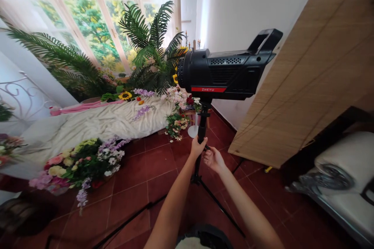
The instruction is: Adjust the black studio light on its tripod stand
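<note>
A black studio light (224, 72) with a red ZHEYU label is mounted on top of a black light stand (201, 124). My left hand (198, 147) is wrapped round the stand's upright pole below the light. Just to its right, the curled fingers of my right hand (212, 158) pinch a small black knob (207, 148) on the side of the pole. The knob is partly covered by my fingers. Lower down, the stand's thin legs spread over the red tiled floor (131, 186).
A bed with a cream cover (96, 118) lies beneath the window, with a flower arrangement (84, 163) before it. Palm leaves (154, 27) rise behind the light. At right are a large wooden panel (292, 78) and a cream-cushioned sofa (344, 163).
</note>
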